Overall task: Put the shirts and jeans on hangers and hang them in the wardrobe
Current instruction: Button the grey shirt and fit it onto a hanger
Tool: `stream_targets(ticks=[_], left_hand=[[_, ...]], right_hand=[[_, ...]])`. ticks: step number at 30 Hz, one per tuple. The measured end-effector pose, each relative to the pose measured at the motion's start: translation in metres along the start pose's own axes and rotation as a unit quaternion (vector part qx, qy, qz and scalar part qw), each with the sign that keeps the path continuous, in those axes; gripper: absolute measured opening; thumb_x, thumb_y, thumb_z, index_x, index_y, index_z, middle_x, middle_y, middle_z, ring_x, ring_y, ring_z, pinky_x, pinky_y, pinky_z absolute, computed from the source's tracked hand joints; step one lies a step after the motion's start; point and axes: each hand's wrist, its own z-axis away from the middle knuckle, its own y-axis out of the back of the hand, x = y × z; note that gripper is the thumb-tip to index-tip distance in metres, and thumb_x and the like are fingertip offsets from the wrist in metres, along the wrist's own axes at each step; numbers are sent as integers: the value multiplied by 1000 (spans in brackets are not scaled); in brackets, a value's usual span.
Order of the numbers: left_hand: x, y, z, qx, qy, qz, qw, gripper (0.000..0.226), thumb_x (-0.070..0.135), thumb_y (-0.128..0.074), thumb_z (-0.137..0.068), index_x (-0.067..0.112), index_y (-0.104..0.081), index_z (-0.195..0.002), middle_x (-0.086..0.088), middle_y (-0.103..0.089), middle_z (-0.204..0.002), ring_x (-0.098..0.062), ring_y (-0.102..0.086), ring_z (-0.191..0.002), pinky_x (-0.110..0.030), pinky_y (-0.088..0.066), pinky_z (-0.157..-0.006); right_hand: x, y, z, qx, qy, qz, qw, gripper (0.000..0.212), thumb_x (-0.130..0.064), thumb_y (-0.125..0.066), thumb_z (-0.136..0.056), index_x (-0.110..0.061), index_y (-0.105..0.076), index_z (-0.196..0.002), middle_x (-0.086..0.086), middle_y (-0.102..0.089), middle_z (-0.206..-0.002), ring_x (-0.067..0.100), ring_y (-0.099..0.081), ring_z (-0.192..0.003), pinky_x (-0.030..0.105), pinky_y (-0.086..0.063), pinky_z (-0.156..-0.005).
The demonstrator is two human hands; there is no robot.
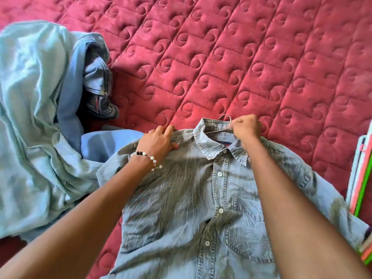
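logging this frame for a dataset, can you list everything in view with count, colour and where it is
denim shirt: one, washed grey-blue, buttoned, flat on the bed at centre front
hanger hook: one, pale metal, poking out above the shirt collar
jeans: one pair, dark blue, crumpled at left
light clothes: a pile, count unclear, pale blue-green, far left
spare hangers: a stack, count unclear, green, orange and white, right edge
quilted bedspread: one, red, under everything
bracelet: one, white and dark beads, on the left wrist
left hand: holds the shirt's shoulder
right hand: grips at the collar beside the hook
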Motion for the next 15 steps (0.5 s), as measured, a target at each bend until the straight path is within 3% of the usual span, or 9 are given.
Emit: stream_targets(ticks=[2,3,6,8,10,13,15], left_hand=[[-4,1,2,-5,-5,23,1000,53,47,-53,-91,16,-42,-132,-16,-55,-118,-39,-60,-100,-45,-46,-82],[-5,2,5,-10,-6,34,999,52,45,-53,-91,15,-42,-132,-15,-55,-119,-39,-59,-101,-44,-46,-83],[-7,2,10,-20,-16,56,998,52,40,-59,-89,17,-43,-133,-13,-55,-118,-37,-58,-104,-43,-45,-86],[-9,1,12,-24,-17,89,996,52,32,-64,-86,17,-45,-132,-13,-57,-117,-36,-58,-105,-43,-46,-88],[-11,3,14,-6,-14,142,990,49,21,-68,-83,15,-51,-128,-13,-60,-115,-34,-58,-105,-42,-46,-90],[-11,4,20,27,-17,173,984,47,15,-69,-81,13,-54,-125,-13,-62,-112,-33,-57,-104,-39,-45,-88],[-12,5,27,38,-27,176,983,49,20,-70,-82,12,-52,-127,-13,-59,-112,-32,-56,-104,-37,-42,-87]], right_hand=[[1,-2,-7,-47,3,11,999,4,-14,-71,-71,-14,-75,-72,9,-75,-85,30,-69,-87,44,-58,-77],[-1,-4,-7,-67,8,33,997,9,-19,-76,-71,-13,-75,-77,9,-74,-87,31,-69,-92,44,-57,-80],[-7,-9,5,-58,14,127,990,52,-43,-81,-71,-5,-67,-105,12,-66,-100,32,-62,-109,40,-48,-93],[-8,-12,10,-24,-6,130,991,63,-38,-83,-72,-6,-56,-119,16,-62,-120,35,-54,-119,40,-43,-96],[-5,-14,14,-13,-14,101,995,54,-31,-85,-69,-15,-58,-113,15,-61,-122,35,-55,-117,43,-42,-100],[2,-5,14,-49,3,-12,999,20,-20,-85,-68,-20,-67,-76,4,-70,-91,25,-64,-93,35,-47,-93],[0,12,19,-58,52,-36,996,13,-20,-84,-70,-22,-71,-70,-7,-69,-77,19,-63,-82,29,-46,-85]])
